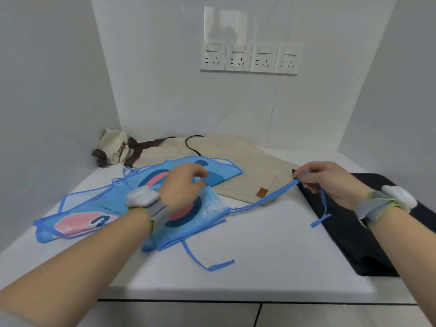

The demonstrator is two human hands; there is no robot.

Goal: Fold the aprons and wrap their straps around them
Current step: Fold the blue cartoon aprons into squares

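While small print on the blue apron [94, 206] blurs, right hand [330, 180] pinches strap [271, 197].

Folded light-blue plastic apron with pink-navy print [188, 223] lying on white table, 1 blue strap [271, 197] stretching taut rightward; beige cloth apron [236, 161] and black apron [354, 232] lying flat.

Single head-worn wide-angle view, looking forward and down from close above the desk [259, 267]. Both forearms enter from the lower corners; the walls fill the upper frame.
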